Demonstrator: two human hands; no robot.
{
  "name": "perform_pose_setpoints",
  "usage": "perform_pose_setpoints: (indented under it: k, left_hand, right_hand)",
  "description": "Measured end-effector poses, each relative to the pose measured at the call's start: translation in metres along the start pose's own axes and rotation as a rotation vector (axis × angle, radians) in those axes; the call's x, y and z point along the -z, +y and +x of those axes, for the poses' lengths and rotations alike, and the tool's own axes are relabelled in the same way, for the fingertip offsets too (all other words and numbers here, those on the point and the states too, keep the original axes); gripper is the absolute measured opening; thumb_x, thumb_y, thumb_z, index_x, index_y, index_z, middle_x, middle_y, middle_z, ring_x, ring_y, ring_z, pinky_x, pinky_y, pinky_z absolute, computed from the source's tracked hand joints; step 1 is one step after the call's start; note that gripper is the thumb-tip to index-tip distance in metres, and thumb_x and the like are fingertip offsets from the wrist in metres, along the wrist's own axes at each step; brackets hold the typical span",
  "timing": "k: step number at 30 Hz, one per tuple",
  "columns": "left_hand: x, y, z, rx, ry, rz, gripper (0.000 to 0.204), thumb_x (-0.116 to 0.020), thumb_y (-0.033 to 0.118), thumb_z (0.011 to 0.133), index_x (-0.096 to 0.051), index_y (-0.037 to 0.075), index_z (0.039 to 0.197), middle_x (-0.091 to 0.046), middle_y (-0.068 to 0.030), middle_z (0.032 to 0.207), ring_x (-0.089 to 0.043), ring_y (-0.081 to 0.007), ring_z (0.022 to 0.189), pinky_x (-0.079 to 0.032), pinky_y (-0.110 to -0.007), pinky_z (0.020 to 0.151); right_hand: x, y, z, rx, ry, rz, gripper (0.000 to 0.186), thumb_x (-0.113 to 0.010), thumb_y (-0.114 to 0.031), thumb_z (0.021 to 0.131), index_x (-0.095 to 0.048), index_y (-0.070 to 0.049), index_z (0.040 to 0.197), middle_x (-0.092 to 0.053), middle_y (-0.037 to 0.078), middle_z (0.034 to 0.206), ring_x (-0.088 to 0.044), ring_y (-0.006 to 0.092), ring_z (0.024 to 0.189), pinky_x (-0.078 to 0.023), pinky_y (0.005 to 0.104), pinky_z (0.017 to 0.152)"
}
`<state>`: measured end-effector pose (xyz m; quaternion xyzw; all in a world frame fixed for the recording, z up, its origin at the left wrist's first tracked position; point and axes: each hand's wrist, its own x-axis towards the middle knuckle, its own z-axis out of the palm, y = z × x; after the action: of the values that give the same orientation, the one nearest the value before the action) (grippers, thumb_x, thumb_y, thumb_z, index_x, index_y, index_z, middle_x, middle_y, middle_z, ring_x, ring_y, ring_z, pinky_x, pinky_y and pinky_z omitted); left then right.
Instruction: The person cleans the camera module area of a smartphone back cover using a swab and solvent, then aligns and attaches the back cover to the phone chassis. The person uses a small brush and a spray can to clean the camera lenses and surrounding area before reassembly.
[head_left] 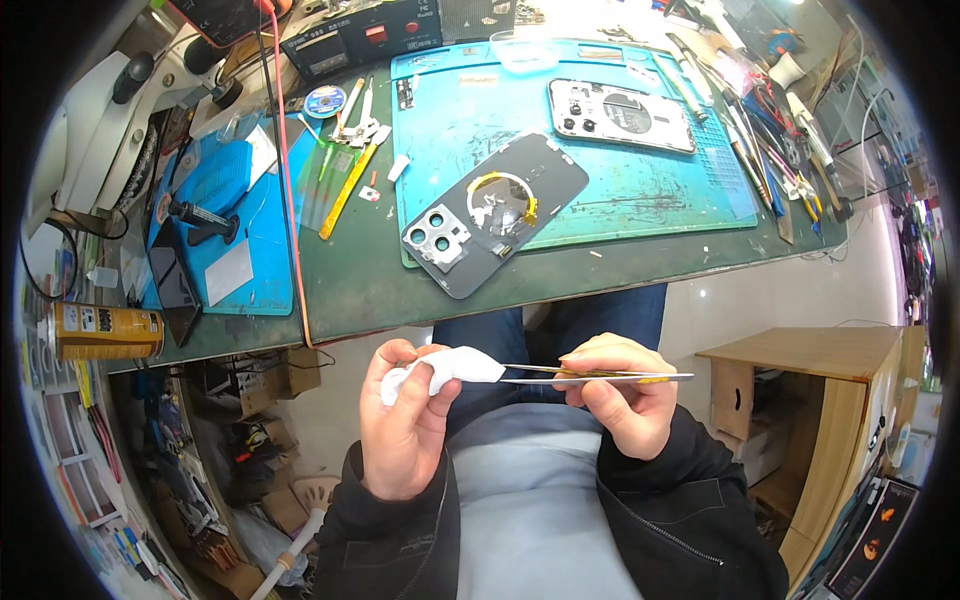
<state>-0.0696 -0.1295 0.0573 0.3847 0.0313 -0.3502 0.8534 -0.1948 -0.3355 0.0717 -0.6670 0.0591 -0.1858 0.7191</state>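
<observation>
My left hand (400, 445) pinches a crumpled white tissue (465, 368) in front of my lap. In my right hand (637, 405) is a pair of metal tweezers (534, 380) with some yellow on it, held level. Its tips point left and reach the tissue, where they go out of sight. Beyond my hands, a dark phone back panel (548, 182) lies slantwise at the mat's near edge, with a camera plate and a round ring showing. A phone (665, 128) with its inside exposed rests farther back on the turquoise work mat (640, 210).
Pens and hand tools (775, 170) crowd the bench's right side. At the left are a microscope (110, 130), a blue mat (265, 285), a yellow spray can (105, 332) and a red cable (290, 190) hanging over the bench edge. A wooden cabinet (810, 343) stands at lower right.
</observation>
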Motion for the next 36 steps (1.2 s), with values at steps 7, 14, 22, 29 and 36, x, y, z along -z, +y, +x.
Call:
perform_pose_setpoints:
  k: [7,14,22,29,36]
  left_hand:
    - [-0.002,-0.001,-0.001,-0.014,-0.032,0.004,0.017,-0.059,0.006,0.102,-0.050,0.008,0.117,-0.063,-0.0159,0.120,-0.066,-0.0210,0.106,-0.060,-0.030,0.091]
    - [-0.004,0.000,-0.001,-0.031,-0.050,-0.001,0.018,-0.060,0.007,0.102,-0.049,0.007,0.117,-0.063,-0.0161,0.116,-0.067,-0.0211,0.103,-0.060,-0.031,0.090]
    - [-0.002,-0.001,0.000,-0.040,-0.067,-0.002,0.019,-0.060,0.006,0.101,-0.049,0.007,0.117,-0.063,-0.0163,0.113,-0.068,-0.0219,0.102,-0.060,-0.032,0.089]
    - [-0.002,-0.004,0.002,-0.031,-0.214,0.219,0.060,-0.055,0.055,0.101,-0.051,0.001,0.127,-0.063,-0.0137,0.103,-0.063,-0.0229,0.092,-0.052,-0.036,0.081]
    - [-0.008,-0.004,0.001,0.019,-0.287,0.424,0.018,-0.072,0.014,0.095,-0.069,-0.001,0.104,-0.064,-0.0104,0.101,-0.064,-0.0155,0.081,-0.051,-0.028,0.073]
  right_hand:
    - [0.002,0.003,-0.002,-0.078,-0.035,0.072,0.024,-0.065,-0.007,0.097,-0.069,0.005,0.118,-0.071,0.017,0.104,-0.070,0.0196,0.088,-0.055,0.0295,0.077]
    - [0.001,0.005,-0.004,-0.120,0.034,0.121,0.028,-0.065,-0.016,0.100,-0.068,0.003,0.120,-0.071,0.015,0.105,-0.069,0.0165,0.087,-0.055,0.0279,0.076]
    - [-0.001,0.007,0.000,-0.126,-0.049,0.180,0.020,-0.061,-0.005,0.100,-0.069,0.004,0.116,-0.072,0.015,0.103,-0.070,0.0178,0.086,-0.056,0.0278,0.076]
    - [0.001,0.010,0.005,0.285,-0.179,-0.168,0.028,-0.065,0.014,0.083,-0.072,0.004,0.108,-0.073,0.016,0.099,-0.072,0.0285,0.081,-0.059,0.0342,0.071]
    - [-0.009,0.007,0.005,0.400,-0.249,-0.222,0.040,-0.071,0.017,0.070,-0.073,0.000,0.106,-0.071,0.014,0.099,-0.069,0.0272,0.083,-0.056,0.0333,0.069]
